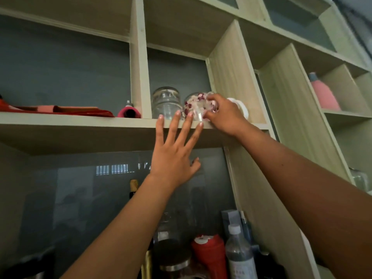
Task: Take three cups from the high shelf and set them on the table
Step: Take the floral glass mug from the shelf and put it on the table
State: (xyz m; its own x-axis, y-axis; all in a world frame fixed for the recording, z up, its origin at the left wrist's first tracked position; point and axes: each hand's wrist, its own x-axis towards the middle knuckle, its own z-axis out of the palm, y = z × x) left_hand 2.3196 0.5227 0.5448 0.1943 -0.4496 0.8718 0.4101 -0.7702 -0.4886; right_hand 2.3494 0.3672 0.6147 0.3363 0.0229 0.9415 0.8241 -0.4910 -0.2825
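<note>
Cups on the high shelf (80,122): the right hand (225,113) closes around a floral glass cup (196,106) at the compartment's 3 o'clock side, beside a clear jar (166,102); the left hand (175,152), fingers spread, holds nothing. Next, likely, lifting it clear and down to the table.

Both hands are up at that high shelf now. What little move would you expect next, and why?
Probably lifting the flowered cup off the shelf and toward the person. The right hand already has its grip around it, while the left hand is open with fingertips at the shelf edge, seemingly ready to steady it. A clear jar stands close beside it.
</note>
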